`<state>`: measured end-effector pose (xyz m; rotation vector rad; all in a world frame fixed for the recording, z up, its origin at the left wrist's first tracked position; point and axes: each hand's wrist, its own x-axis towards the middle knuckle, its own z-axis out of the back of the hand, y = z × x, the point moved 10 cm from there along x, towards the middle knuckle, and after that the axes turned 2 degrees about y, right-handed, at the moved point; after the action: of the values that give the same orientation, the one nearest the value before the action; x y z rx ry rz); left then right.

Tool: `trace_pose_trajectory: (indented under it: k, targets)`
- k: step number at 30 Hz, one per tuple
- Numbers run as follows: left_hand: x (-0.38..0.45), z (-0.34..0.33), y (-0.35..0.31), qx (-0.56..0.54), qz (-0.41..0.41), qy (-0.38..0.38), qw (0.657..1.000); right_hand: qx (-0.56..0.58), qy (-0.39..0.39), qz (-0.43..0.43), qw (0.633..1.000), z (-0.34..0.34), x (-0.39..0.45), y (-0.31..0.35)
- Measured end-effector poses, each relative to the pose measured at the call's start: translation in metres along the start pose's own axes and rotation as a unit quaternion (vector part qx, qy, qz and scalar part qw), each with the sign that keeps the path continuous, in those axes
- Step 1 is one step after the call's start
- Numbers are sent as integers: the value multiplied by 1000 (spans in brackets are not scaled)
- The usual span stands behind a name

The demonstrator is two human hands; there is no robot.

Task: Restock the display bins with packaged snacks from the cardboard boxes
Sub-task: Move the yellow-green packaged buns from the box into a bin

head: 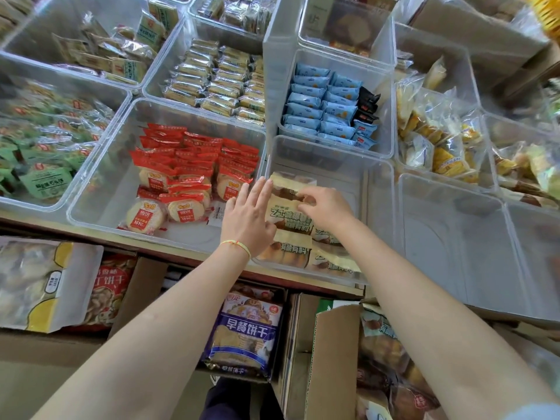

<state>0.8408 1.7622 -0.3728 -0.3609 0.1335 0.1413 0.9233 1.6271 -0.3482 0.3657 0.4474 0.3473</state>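
Several cream-coloured snack packets (288, 215) showing brown pastries lie in a clear plastic display bin (375, 189) at the counter's front edge. My left hand (247, 218) rests with straight fingers against the left side of the top packets. My right hand (325, 207) pinches the upper edge of one packet between thumb and fingers. An open cardboard box (333, 353) below the counter at lower right holds more of the same packets (381, 344).
Clear bins around hold red rice-cracker packs (178, 177), blue packets (325, 113), green packs (45, 147) and yellow bagged snacks (439, 140). An empty-looking bin (448, 237) sits to the right. Below the counter are a blue biscuit bag (245, 328) and other boxes.
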Motion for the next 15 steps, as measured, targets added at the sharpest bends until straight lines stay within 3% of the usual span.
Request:
trace_pose_trajectory:
  k: [6,12,15]
  targets:
    - [-8,9,-13,32,4,24,999,27,14,7,1000,48,-59,-5]
    - [-59,42,-121,-107,-100,-24,989,13,95,-21,995,54,-146,-22]
    - [-92,33,-171,-151,-139,16,979,-3,118,-47,992,44,-181,-45]
